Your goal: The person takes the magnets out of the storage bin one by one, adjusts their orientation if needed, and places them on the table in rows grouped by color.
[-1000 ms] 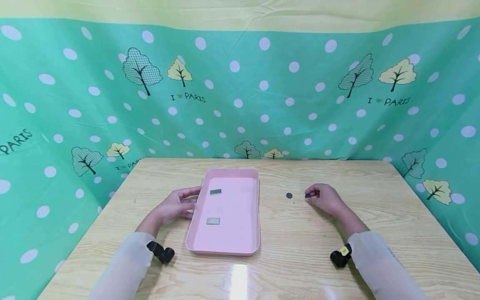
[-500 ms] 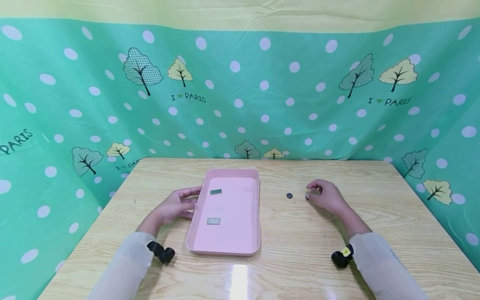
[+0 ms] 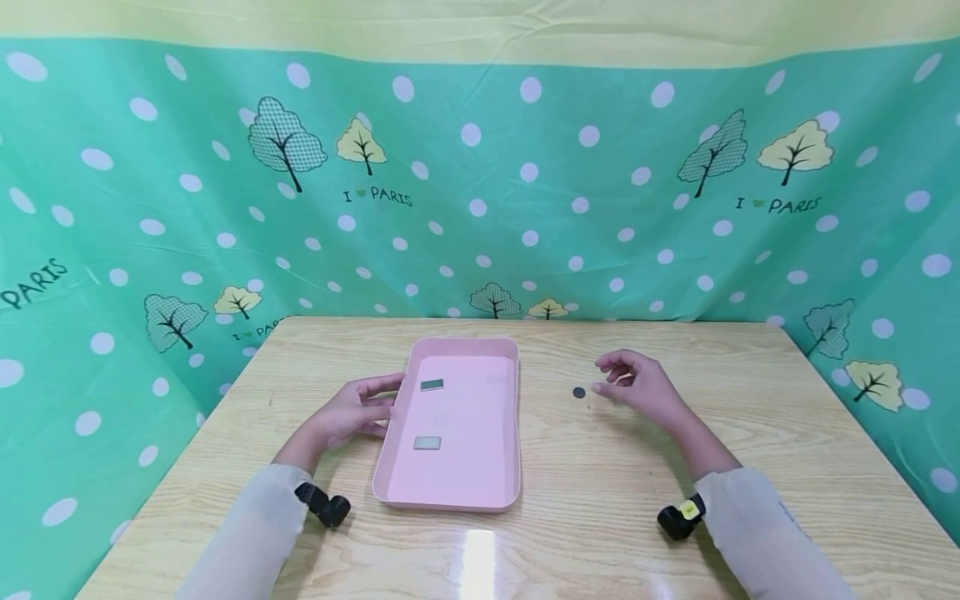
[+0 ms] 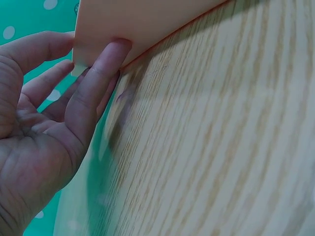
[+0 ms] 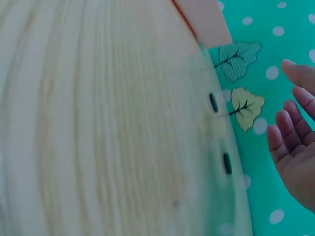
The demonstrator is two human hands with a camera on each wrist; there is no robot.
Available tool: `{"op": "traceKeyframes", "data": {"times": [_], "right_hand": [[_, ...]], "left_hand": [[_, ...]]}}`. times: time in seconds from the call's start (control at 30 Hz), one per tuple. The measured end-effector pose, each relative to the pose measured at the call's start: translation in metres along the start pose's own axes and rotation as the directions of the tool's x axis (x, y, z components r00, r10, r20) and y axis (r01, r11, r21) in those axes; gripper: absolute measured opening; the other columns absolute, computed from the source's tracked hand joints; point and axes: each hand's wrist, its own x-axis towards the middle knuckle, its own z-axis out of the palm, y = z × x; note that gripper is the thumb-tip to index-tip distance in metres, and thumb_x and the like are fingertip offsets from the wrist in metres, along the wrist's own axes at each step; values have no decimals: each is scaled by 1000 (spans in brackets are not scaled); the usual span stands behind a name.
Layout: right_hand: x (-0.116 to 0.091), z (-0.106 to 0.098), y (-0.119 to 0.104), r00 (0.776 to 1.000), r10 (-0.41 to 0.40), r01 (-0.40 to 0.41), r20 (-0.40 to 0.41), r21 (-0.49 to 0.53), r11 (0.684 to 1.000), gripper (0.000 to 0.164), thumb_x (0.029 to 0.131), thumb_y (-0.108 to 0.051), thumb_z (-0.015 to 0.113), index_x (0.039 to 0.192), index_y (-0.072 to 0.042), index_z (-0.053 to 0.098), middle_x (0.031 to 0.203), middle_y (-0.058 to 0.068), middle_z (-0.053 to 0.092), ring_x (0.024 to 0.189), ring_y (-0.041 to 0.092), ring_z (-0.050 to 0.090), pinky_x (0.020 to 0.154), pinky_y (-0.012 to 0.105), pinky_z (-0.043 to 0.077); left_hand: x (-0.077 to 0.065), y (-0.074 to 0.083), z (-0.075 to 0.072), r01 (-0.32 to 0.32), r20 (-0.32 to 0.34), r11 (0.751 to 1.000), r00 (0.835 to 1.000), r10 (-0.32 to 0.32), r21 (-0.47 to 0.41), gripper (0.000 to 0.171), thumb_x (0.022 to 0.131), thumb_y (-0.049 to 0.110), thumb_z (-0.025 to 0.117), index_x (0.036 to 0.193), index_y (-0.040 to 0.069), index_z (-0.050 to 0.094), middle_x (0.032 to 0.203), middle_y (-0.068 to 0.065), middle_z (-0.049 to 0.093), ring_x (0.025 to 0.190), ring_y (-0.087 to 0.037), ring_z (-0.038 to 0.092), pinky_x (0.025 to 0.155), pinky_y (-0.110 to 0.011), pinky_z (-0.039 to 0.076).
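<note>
On the table sits a pink tray [image 3: 457, 492] holding two small flat rectangular pieces, a dark greenish one [image 3: 432, 385] and a silvery grey one [image 3: 427, 442]. My left hand [image 3: 351, 412] touches the tray's left side; in the left wrist view its fingers rest against the outer wall [image 4: 147, 24]. Right of the tray lies a small dark disc [image 3: 579, 392]. Just beside it my right hand [image 3: 641, 387] hovers, fingers loosely bent and holding nothing. The right wrist view has both dark discs on the table, the nearer-tray disc [image 5: 213, 102] and another disc [image 5: 227, 163], which the hand hides in the head view.
The wooden table [image 3: 570, 500] extends around the tray on every side. Behind it hangs a green dotted curtain [image 3: 480, 192] printed with trees. A black wrist camera [image 3: 322, 505] is strapped to the left sleeve, another camera [image 3: 681, 518] to the right.
My right hand has let go of the farther disc, lifted slightly and moved left toward the other disc. The left hand and the tray stay where they were.
</note>
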Motion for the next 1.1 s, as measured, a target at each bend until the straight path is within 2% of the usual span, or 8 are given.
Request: {"op": "traceKeyframes", "data": {"times": [0.3, 0.4, 0.57, 0.9, 1.1], "right_hand": [[0, 12, -24, 998, -35, 27, 55, 144, 989, 42, 81, -10, 80, 116, 4, 61, 114, 26, 57, 95, 28, 57, 79, 26, 56], [1, 18, -33, 996, -40, 27, 77, 168, 985, 40, 80, -8, 79, 115, 1, 61, 112, 22, 57, 93, 29, 58, 75, 29, 58], [7, 27, -49, 992, -60, 42, 114, 158, 987, 39, 80, -9, 80, 115, -1, 62, 110, 13, 59, 94, 28, 59, 73, 30, 58], [25, 54, -78, 967, -157, 125, 203, 161, 979, 31, 84, -5, 75, 113, -1, 64, 111, 13, 63, 96, 25, 60, 84, 32, 56], [35, 74, -94, 954, -184, 142, 236, 181, 973, 28, 85, -4, 73, 112, -1, 65, 110, 10, 64, 96, 23, 61, 84, 32, 56]], "left_hand": [[0, -2, 3, 9, 2, 1000, 1000, -9, -11, 69, 91, 1, 64, 151, 2, 31, 151, -25, 34, 119, -34, 57, 83, -50, 57], [0, -1, 4, 9, -3, 1000, 1000, -9, -10, 70, 90, 0, 64, 151, 2, 31, 151, -25, 34, 118, -33, 57, 82, -50, 57], [0, -1, 4, 7, -8, 1000, 1000, -7, -8, 70, 90, 1, 65, 151, 2, 31, 151, -24, 34, 118, -33, 58, 82, -49, 57], [-2, -1, -1, 5, -18, 1000, 1000, -6, -1, 68, 90, 0, 64, 151, 2, 32, 153, -22, 34, 120, -32, 56, 81, -48, 58], [-2, -1, -2, 2, -13, 1000, 1000, -2, -2, 70, 90, 0, 65, 151, 2, 31, 154, -23, 31, 120, -31, 56, 81, -48, 58]]}}
